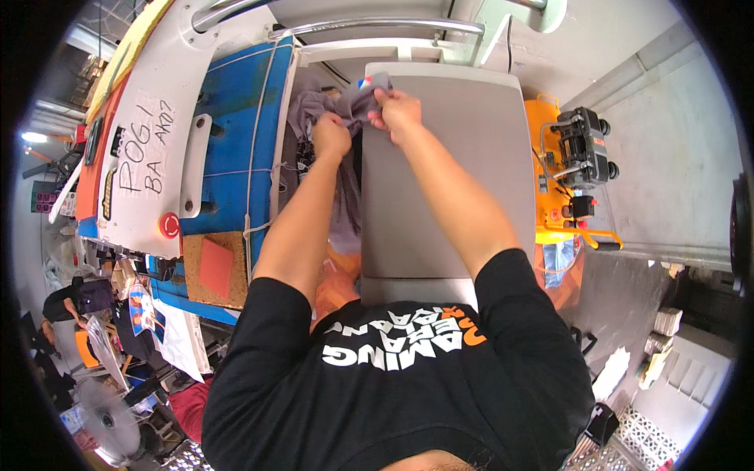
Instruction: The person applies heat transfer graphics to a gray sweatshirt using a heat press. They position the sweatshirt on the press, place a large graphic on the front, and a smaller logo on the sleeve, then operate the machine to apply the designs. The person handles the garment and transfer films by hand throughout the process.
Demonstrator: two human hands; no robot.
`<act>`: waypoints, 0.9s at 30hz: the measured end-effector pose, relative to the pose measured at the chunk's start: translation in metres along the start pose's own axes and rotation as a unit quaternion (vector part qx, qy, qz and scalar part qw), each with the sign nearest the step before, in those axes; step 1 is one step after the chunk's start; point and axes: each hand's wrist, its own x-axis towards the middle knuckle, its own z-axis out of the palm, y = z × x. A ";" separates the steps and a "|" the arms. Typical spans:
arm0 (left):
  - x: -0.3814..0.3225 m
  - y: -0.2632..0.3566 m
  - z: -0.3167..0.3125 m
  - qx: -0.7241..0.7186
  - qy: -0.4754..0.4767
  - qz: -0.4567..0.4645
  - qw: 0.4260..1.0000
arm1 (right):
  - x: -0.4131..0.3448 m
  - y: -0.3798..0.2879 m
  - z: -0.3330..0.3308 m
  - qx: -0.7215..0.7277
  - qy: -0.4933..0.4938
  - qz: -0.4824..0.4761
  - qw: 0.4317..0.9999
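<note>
A crumpled grey cloth garment [306, 109] is bunched between my two hands, over the gap beside a flat grey pad [445, 194]. My left hand [331, 138] is closed on its lower left part. With thumb and fingers my right hand [399, 115] pinches the raised edge, above the pad's far left corner. A small red, white and blue patch [365, 82] shows on the cloth near that hand. More grey fabric [346, 203] hangs down into the gap below my hands, partly hidden by my left forearm.
To the left stands a blue and white machine [235, 129] with a red emergency stop button [169, 225] and white cord. A chrome rail [383, 25] crosses beyond the pad. A yellow air compressor [545, 171] stands right. At far left are another person [62, 300] and a fan [107, 419].
</note>
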 end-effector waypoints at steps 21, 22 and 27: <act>-0.157 0.033 -0.073 0.205 -0.081 0.216 0.951 | -0.106 0.002 -0.153 -0.367 -0.211 0.001 0.906; -0.160 0.033 -0.072 0.215 -0.078 0.214 0.950 | -0.105 0.001 -0.157 -0.358 -0.221 0.012 0.907; -0.173 0.033 -0.063 0.215 -0.079 0.252 0.940 | -0.112 0.002 -0.145 -0.288 -0.177 0.004 0.941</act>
